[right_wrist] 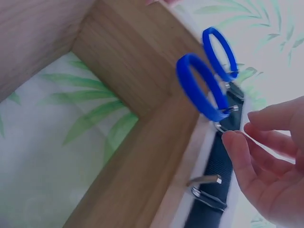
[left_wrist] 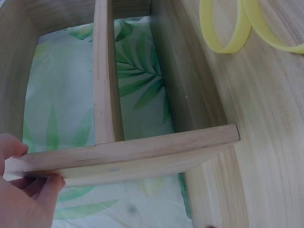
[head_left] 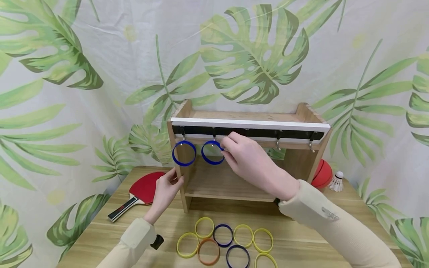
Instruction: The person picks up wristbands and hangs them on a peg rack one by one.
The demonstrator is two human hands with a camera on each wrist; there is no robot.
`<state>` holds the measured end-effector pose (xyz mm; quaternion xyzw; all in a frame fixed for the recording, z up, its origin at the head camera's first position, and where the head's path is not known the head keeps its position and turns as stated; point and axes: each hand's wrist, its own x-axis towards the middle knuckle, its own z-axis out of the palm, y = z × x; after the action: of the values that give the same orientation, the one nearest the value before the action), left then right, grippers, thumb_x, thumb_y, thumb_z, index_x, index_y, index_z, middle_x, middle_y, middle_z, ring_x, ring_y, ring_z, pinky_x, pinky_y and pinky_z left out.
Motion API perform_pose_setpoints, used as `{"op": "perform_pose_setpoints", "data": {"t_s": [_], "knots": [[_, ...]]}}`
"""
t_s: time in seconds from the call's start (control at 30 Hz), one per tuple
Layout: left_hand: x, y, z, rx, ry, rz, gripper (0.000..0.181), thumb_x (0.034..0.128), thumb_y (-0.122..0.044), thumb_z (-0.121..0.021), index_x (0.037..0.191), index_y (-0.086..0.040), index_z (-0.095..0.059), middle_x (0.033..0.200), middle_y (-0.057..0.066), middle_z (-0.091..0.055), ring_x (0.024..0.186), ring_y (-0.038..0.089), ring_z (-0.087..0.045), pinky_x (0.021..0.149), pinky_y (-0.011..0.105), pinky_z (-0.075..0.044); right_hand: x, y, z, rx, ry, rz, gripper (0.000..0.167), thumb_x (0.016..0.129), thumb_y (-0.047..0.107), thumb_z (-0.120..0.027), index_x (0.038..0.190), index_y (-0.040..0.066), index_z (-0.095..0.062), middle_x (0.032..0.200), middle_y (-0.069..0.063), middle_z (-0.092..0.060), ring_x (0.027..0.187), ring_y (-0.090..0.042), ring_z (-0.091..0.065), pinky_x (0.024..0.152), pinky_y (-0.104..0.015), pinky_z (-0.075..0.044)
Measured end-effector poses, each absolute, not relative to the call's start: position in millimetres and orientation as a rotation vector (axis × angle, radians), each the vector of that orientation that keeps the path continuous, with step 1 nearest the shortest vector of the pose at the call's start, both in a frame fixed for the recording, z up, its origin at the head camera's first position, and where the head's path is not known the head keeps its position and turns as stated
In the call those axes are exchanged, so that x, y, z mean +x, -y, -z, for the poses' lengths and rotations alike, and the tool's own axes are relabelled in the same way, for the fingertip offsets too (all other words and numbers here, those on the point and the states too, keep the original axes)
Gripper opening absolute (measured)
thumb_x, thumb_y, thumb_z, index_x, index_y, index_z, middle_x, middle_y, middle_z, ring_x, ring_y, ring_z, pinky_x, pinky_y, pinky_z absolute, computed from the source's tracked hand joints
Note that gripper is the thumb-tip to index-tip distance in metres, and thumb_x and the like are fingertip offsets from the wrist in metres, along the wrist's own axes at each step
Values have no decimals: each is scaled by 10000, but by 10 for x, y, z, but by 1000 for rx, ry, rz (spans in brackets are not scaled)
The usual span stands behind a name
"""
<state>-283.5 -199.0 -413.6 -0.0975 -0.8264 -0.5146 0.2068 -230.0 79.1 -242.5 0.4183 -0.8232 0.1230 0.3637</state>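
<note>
We find two blue rings (head_left: 184, 164) hung on hooks (head_left: 278, 143). The right hand (head_left: 246, 158), apparently released, is just beside one; a brushing finger could unseat it. The left hand (head_left: 167, 190) grips the shelf's side panel (left_wrist: 128, 154). The worktop (head_left: 171, 223) carries five yellow rings (head_left: 187, 257), two dark-blue rings (head_left: 223, 246), one orange ring (head_left: 209, 264).

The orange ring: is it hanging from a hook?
No, the orange ring lies on the table in front of the shelf.
</note>
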Motion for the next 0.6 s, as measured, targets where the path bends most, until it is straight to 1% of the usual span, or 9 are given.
{"op": "perform_pose_setpoints", "data": {"t_s": [0.1,0.2,0.3,0.4,0.6], "knots": [[-2827,2000,4143,-275,2307,1436,354,934,-44,-624,1287,-31,-646,1160,208,-717,1075,331,-700,871,359,-600,-2155,-943,2572,1089,2128,-338,42,896,48,-681,924,73,-661,892,-21,-637,746,-104,-588,645,-226,-536],[-2821,1996,4134,-280,2302,1439,341,938,-52,-623,1278,-33,-652,1156,207,-718,1075,330,-700,874,365,-599,-2060,-1120,2825,1089,2158,-346,82,870,62,-715,932,82,-664,885,-7,-645,744,-85,-603,643,-204,-544],[-2817,1993,4125,-265,2299,1439,335,943,-61,-623,1275,-41,-655,1155,201,-721,1081,318,-701,880,362,-597,-2036,-1288,3172,1079,2212,-355,137,826,61,-760,913,85,-658,865,1,-645,732,-76,-609,635,-194,-545],[-2823,1984,4127,-249,2306,1433,338,946,-51,-616,1281,-26,-648,1169,208,-714,1091,322,-696,890,362,-593,-2047,-1450,3560,1049,2299,-376,162,800,55,-782,883,92,-647,827,11,-624,693,-74,-595,601,-193,-527],[-2820,1952,4134,-263,2306,1437,356,943,-7,-598,1294,43,-616,1186,260,-692,1099,373,-681,889,407,-588,-2075,-1752,4270,990,2466,-432,188,748,4,-763,813,98,-613,752,27,-570,649,-58,-562,537,-174,-473]]}}
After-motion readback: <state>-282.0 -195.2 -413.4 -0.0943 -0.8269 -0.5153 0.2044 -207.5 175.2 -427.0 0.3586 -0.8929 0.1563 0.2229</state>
